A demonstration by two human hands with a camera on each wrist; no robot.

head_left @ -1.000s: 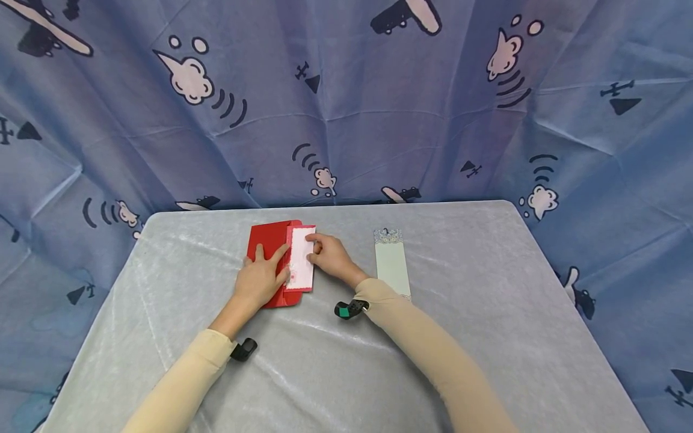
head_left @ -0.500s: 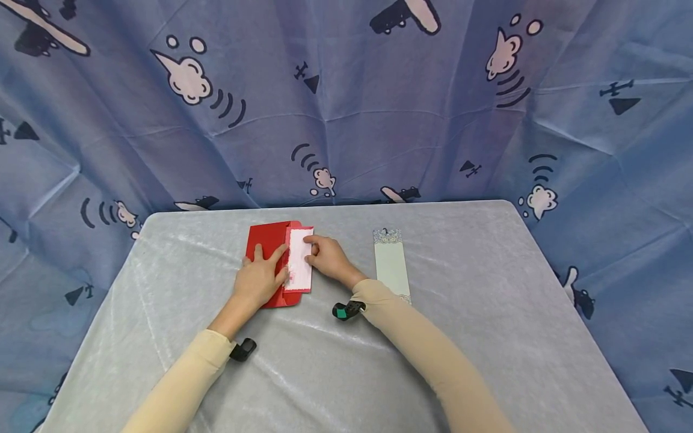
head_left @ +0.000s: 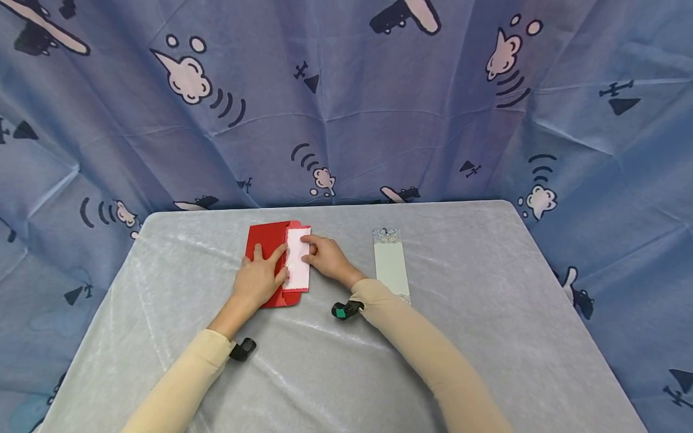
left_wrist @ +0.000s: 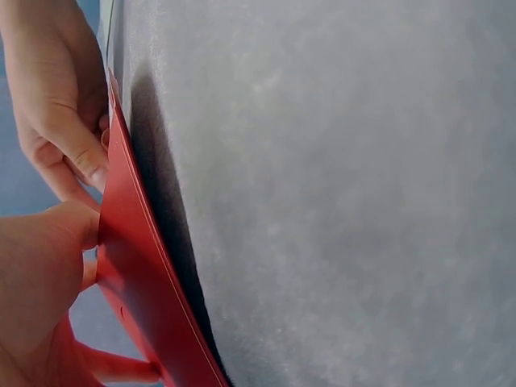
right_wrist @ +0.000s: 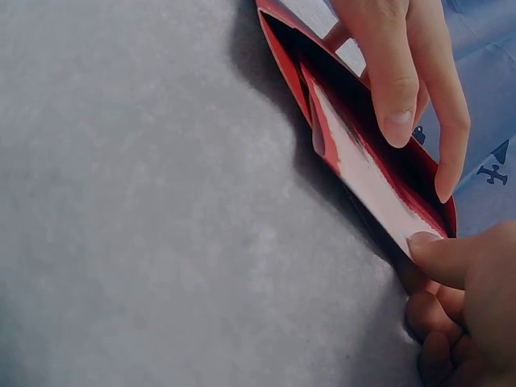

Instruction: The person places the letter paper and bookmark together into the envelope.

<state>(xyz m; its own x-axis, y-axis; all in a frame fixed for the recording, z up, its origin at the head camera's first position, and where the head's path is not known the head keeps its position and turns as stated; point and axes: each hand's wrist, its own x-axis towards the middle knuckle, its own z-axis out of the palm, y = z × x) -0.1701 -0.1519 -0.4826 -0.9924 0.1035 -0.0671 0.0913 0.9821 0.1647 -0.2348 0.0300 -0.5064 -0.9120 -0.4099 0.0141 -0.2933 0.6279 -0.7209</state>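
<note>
Head camera view, nearest the wearer: a cream fabric left sleeve enters from seven o'clock and a cream fabric right sleeve from five o'clock. Beyond them, the left hand lies spread on a flat, glossy red paper envelope, its fingers out straight, pressing rather than clasping. From three o'clock, the right hand pinches a narrow rectangular white card with a red border by its outer edge, between thumb and fingers. The card lies at the envelope's mouth, which faces three o'clock; the right wrist view shows it within the parted opening, though how deep it sits cannot be told.

Over the last second, the right hand has eased slightly toward nine o'clock, and the card's outer edge now stands nearer the mouth. The left hand and the envelope have hardly shifted. For the work in hand, this reads as the card going a little farther in, with much of its white face still exposed.

Well apart from the envelope at three o'clock, a long pale green card with a patterned top lies on the grey cloth-covered table, partly hidden by the right sleeve. Farthest off, at twelve o'clock, hangs a blue printed fabric curtain.
</note>
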